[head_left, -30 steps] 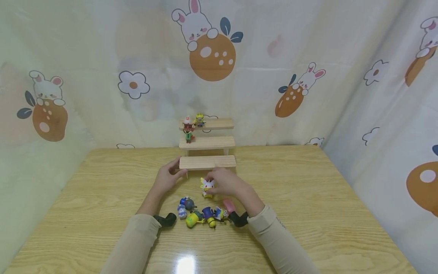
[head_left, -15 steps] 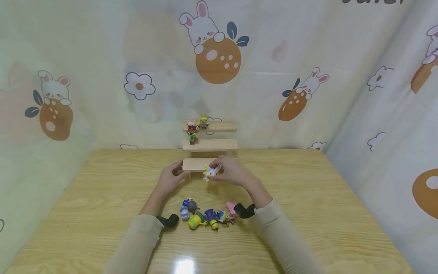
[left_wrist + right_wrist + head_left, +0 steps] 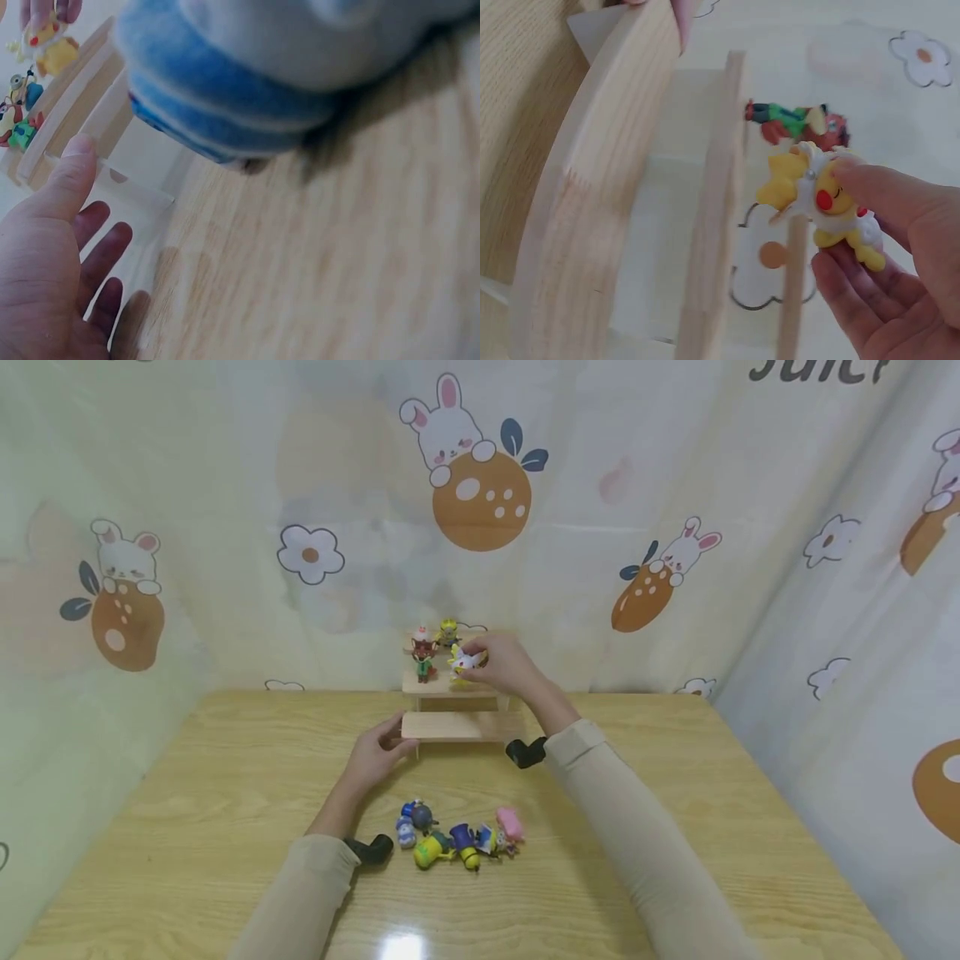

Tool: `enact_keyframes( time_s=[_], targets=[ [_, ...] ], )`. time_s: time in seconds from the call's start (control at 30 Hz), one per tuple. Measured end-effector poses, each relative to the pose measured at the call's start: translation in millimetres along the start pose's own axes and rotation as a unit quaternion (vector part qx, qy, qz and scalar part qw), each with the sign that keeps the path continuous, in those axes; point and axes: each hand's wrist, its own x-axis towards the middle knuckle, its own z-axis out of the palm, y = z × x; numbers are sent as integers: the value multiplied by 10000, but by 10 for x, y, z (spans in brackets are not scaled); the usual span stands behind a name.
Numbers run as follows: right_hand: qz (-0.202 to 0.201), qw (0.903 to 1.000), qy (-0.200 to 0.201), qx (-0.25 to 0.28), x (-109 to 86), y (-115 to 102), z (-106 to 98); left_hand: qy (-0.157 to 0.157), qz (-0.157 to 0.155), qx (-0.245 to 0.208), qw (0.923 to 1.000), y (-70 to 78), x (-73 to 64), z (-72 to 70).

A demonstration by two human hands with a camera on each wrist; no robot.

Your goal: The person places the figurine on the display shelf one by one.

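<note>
While a blue-and-yellow figure (image 3: 465,847) and a pink figure (image 3: 510,823) lie with others on the near table (image 3: 262,827), I have my left hand (image 3: 375,752) at the left end of the low shelf (image 3: 461,725), its fingers loosely spread; how hard it presses, I can't tell. Farther in, the fingers of my right hand (image 3: 506,668) pinch a white-costumed Pikachu figure (image 3: 832,199), seen over the middle shelf (image 3: 442,687), right of the fox figure (image 3: 423,667). I judge it light, hard and smooth enough to slip; I'd hold it by its chunky head and body, sparing the small projections.

Nearest my left wrist camera, a blue-and-white figure (image 3: 225,90) is blurred and cut off above. Whether Pikachu's base touches wood is unclear, and my fingers cover its back. Farther off, my right hand hides much of the top shelf (image 3: 791,300), and the fox figure blocks most of a white figure (image 3: 422,633).
</note>
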Motion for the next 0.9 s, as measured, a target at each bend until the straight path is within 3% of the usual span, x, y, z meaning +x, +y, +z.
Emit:
enact_keyframes(
  time_s=[0.27,0.53,0.63,0.77,0.9],
  targets=[
    [154,9993,56,346,109,105,131,11,-101,45,9999,2,-29,16],
    [163,9988,186,426,128,66,161,-198,-65,-107,9997,357,-165,-68],
    [155,9987,247,429,123,44,167,-208,-8,-27,9998,419,-199,-77],
    [241,9975,298,593,117,22,179,-175,-7,33,9998,407,-193,-72],
    [400,9946,276,917,116,19,186,-98,-54,19,9999,223,-115,-34]
  ],
)
